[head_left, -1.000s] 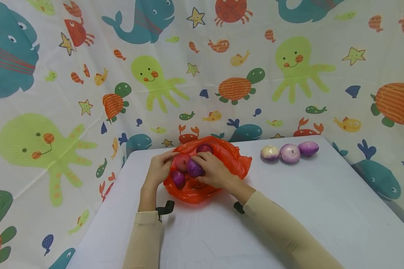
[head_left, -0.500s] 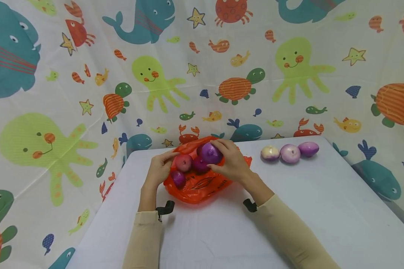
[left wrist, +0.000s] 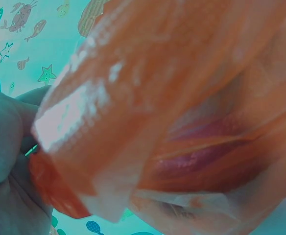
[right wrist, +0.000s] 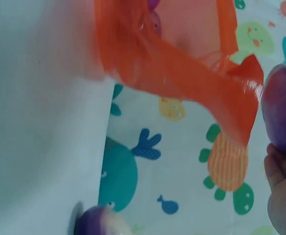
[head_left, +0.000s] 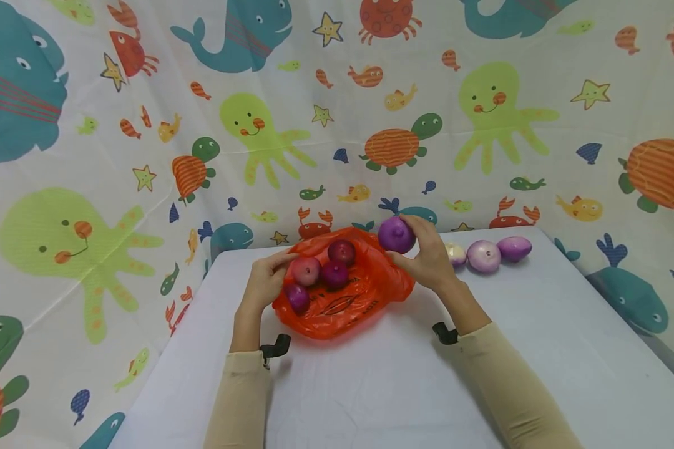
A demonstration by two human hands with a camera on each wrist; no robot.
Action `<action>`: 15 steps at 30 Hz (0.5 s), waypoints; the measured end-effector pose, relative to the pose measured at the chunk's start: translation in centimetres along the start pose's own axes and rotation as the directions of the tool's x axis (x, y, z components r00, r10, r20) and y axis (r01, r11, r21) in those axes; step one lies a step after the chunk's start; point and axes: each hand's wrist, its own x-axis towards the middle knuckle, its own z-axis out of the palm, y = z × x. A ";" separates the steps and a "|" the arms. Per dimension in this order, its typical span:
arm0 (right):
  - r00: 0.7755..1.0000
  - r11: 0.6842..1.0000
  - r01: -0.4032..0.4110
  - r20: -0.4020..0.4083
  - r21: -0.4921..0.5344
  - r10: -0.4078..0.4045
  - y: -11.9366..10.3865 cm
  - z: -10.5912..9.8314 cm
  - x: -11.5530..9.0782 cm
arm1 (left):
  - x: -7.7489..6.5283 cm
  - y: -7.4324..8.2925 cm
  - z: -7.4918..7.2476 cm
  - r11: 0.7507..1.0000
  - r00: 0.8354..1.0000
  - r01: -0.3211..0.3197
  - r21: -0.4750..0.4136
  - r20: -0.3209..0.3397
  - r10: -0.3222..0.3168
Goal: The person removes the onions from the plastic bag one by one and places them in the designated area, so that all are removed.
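An orange-red plastic bag [head_left: 371,299] lies with its mouth spread on the table, several red onions [head_left: 335,274] inside it. At the bag's left rim, my left hand [head_left: 265,284] grips the plastic; the left wrist view has the bag's film [left wrist: 148,98] filling most of it, beside the thumb. My right hand [head_left: 429,255] holds a shiny purple onion [head_left: 396,235] between thumb and fingers, raised just past the bag's right edge. In the right wrist view, that same onion [right wrist: 282,107] is at the right border.
Three more onions stand in a row at the back right: a pale one [head_left: 456,255] partly behind my right hand, a light purple one [head_left: 484,257] and a darker one [head_left: 515,249]. Behind the white table [head_left: 348,393] hangs a sea-animal curtain [head_left: 337,93].
My right hand has lifted the purple onion out of the bag and carried it up and to the right. The left hand stays at the bag's rim.
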 end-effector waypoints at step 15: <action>0.989 0.989 -0.147 -0.036 -0.019 0.146 2.8 -2.2 -0.3 | -0.1 0.2 -0.1 1.000 1.000 -0.021 0.013 0.000 0.021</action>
